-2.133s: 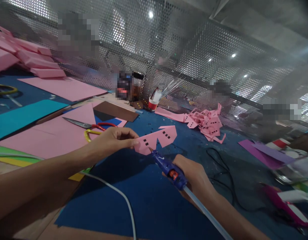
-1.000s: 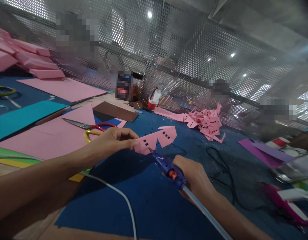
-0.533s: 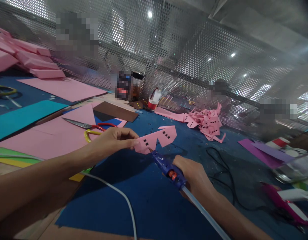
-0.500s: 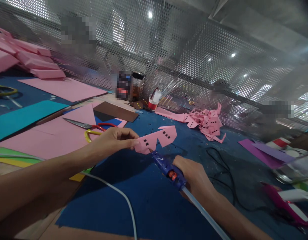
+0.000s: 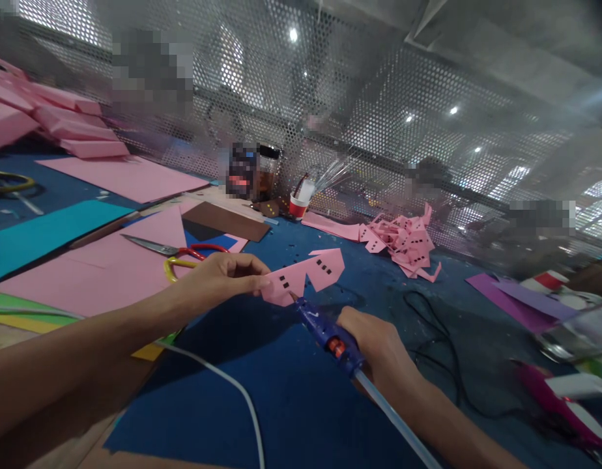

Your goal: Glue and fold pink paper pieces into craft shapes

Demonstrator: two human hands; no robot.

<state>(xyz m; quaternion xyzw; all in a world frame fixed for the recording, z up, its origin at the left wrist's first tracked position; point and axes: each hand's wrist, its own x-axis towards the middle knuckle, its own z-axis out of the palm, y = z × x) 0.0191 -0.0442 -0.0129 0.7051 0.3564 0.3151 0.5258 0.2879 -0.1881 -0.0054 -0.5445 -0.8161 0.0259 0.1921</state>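
While the left hand (image 5: 225, 277) pinches the near end of a pink paper cutout (image 5: 284, 280), the right hand (image 5: 374, 335) grips a blue glue gun (image 5: 325, 329).

As the cutout, marked with small black squares, is held at the center of the frame above the blue-covered table (image 5: 379, 280), the gun's nozzle meets or nearly meets its lower edge; contact cannot be told for certain. A clear glue stick (image 5: 396, 420) runs from the gun toward the bottom. Open scissors (image 5: 176, 251) lie just beyond the left hand, and a pile of pink cutouts (image 5: 406, 241) sits right of center, near a red-and-white cup (image 5: 298, 206).
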